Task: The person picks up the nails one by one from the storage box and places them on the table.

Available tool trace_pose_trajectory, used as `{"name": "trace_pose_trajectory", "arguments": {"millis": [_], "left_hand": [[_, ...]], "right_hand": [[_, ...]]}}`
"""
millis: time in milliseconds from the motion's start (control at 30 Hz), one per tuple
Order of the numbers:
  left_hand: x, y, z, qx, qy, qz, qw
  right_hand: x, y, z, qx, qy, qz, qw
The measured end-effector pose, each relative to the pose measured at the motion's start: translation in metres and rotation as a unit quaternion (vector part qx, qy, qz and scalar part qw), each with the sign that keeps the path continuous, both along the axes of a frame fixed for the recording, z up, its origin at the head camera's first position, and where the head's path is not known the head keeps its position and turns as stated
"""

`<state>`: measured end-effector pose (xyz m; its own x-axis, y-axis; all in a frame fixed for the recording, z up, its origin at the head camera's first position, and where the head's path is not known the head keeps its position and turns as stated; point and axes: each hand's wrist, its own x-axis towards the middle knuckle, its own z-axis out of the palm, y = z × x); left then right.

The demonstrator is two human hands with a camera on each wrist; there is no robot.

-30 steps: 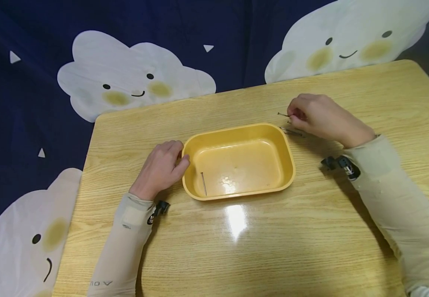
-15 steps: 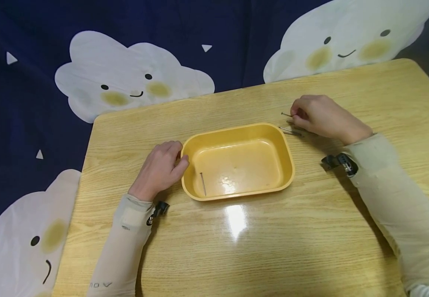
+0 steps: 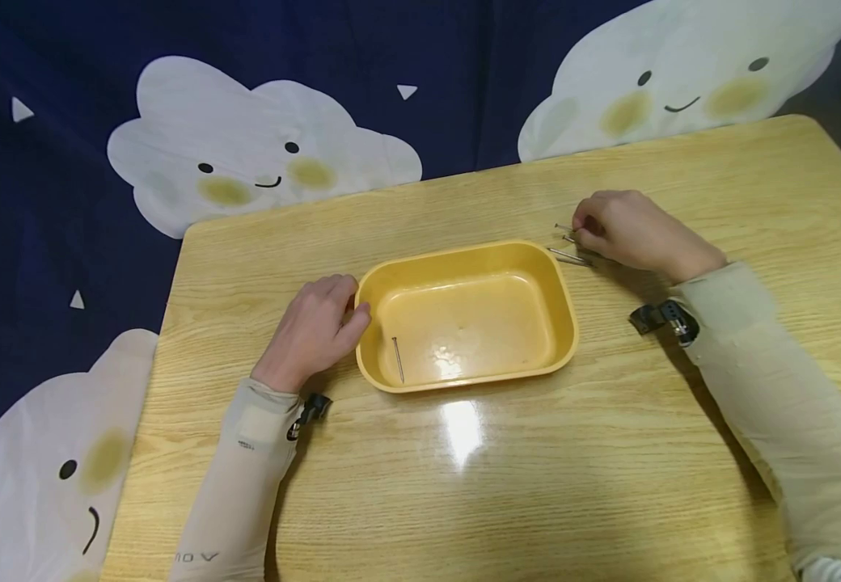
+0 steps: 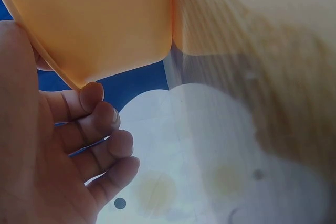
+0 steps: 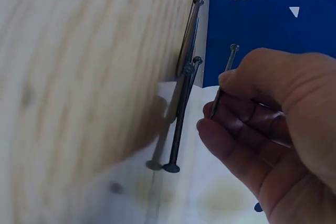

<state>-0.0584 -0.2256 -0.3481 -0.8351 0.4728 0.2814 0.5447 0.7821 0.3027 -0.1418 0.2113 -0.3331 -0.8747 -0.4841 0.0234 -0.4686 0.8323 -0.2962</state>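
A yellow plastic tray (image 3: 496, 323) sits on the wooden table. My left hand (image 3: 311, 331) grips its left rim, thumb over the edge and fingers outside; the left wrist view shows those fingers (image 4: 121, 142) loosely bent by the tray wall. One nail (image 3: 398, 360) lies inside the tray at the left. Past the tray's far right corner, my right hand (image 3: 635, 230) pinches a nail (image 5: 231, 59) between thumb and fingertips, head end sticking out. Right below it, several more nails (image 5: 178, 124) lie in a loose bunch on the table.
The light wooden table (image 3: 508, 485) ends at the back against a dark blue curtain (image 3: 464, 89) printed with white clouds. A small black wrist camera (image 3: 668, 321) is strapped to the right sleeve, another wrist camera (image 3: 309, 414) to the left.
My right hand has shifted slightly right and toward me with the pinched nail, staying by the bunch of nails. The left hand and the tray have stayed in place.
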Motion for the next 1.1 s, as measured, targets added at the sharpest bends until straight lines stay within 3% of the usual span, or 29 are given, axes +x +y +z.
{"name": "trace_pose_trajectory", "arguments": {"millis": [1100], "left_hand": [[0.0013,-0.0028,-0.0004,0.005,-0.005,-0.001,1.0000]], "right_hand": [[-0.0073,0.0011,-0.0060,0.024,-0.030,-0.003,0.999]]}}
